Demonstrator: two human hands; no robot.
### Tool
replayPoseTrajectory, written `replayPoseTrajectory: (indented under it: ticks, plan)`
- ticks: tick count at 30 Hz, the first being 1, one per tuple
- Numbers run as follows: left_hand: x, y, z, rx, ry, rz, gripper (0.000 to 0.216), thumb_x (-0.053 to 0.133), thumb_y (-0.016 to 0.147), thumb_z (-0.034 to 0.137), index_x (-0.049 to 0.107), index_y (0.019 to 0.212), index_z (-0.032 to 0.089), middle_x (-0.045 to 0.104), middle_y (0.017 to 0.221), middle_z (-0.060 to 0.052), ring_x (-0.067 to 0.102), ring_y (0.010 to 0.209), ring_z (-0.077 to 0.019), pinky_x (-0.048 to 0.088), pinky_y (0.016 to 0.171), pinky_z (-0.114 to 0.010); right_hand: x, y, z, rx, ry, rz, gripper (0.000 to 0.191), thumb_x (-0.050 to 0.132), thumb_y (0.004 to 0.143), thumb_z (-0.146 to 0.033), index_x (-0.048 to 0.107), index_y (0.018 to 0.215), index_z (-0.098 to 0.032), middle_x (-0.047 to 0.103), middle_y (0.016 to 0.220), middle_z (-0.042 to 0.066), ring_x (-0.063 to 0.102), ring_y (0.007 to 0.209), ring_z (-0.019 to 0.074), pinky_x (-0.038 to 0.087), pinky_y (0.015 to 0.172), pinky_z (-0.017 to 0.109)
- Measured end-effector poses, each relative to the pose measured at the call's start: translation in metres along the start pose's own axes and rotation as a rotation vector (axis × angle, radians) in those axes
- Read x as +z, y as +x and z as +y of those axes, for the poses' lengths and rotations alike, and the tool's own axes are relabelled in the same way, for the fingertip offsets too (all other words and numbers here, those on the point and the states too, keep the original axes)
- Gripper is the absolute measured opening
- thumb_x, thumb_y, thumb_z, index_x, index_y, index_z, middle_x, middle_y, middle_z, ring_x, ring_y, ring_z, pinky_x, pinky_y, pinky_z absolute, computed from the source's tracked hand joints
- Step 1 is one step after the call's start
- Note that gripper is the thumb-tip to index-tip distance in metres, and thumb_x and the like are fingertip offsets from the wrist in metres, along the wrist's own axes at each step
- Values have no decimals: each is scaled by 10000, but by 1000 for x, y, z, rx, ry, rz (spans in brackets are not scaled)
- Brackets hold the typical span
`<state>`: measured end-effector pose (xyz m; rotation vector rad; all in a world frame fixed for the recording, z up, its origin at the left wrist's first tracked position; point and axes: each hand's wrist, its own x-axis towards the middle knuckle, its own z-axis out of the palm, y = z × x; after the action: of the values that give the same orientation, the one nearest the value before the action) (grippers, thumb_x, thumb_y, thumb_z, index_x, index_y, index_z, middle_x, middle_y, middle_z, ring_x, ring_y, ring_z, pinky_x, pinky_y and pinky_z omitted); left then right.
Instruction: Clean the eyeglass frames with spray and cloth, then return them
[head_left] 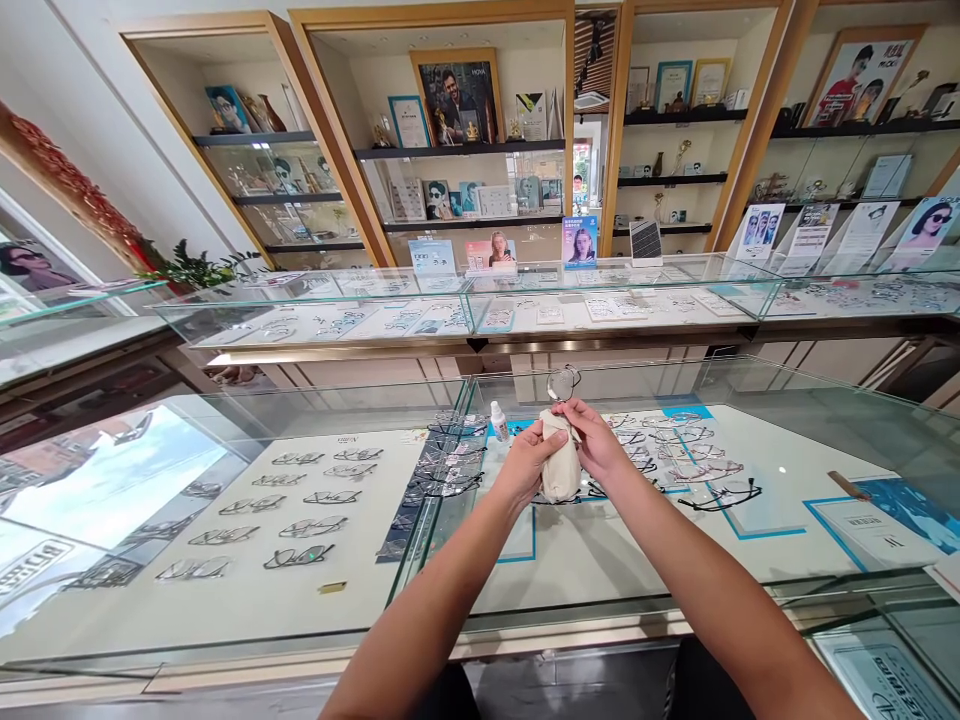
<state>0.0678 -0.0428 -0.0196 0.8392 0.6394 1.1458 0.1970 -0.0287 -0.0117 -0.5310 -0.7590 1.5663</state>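
Forearms (442, 600) stretch from the bottom edge toward the centre, where a white bottle (498, 424) stands on the glass counter (600, 592). Next, the left hand (529, 458) grips a pale cloth (560, 474); eyeglasses (561, 383) stick up just above, apparently pinched by the right hand (596, 440) close beside it. Cloth and eyeglasses are already held; what remains cannot be told.

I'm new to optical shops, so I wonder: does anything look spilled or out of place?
Nothing plainly stands out: the small white bottle is upright, the eyeglasses at left lie in loose rows, and no spill or damage shows.
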Motion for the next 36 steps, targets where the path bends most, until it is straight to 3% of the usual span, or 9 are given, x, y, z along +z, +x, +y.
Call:
replayPoseTrajectory:
  ticks: [6,13,21,26,31,36]
  plan:
    - [3,-4,4,8,-21,-11,607,1070,599,427,761,1052,167,779,900,-40,672,753,-145,521,735,-262,2,0,-1,-17,6,25,369,1063,596,-434,776,721,-241,762,914,-7,654,826,158,547,791,268]
    - [3,-6,4,127,100,44,650,1009,677,550,743,1136,174,751,850,-10,635,692,-131,501,661,-245,7,-4,2,-38,-112,42,333,1024,636,-497,819,755,-263,817,995,13,705,920,207,556,864,321]
    - [-1,-1,4,241,202,110,633,888,765,706,767,1072,166,683,723,12,566,621,-124,425,579,-235,3,-6,6,-147,-305,-16,292,906,778,-569,896,879,-295,862,1087,55,745,1123,311,526,1078,457]
    - [-6,-1,9,203,259,59,618,868,762,747,763,949,167,701,736,-14,597,666,-152,447,621,-257,-5,-2,-1,-217,-363,-7,293,864,827,-563,916,928,-293,860,1140,58,723,1198,326,502,1120,467]
    - [-6,-2,11,212,274,36,583,931,744,652,758,1020,168,708,767,-8,582,666,-143,445,653,-256,-6,0,-3,-264,-418,18,218,857,840,-507,917,911,-310,847,1041,45,702,1151,301,501,1079,443]
    - [-5,-1,13,292,290,119,588,918,762,648,748,1052,166,698,770,-1,555,658,-132,431,643,-251,2,-5,0,-256,-475,-52,254,883,809,-526,867,730,-285,810,1032,52,653,979,266,500,833,391]
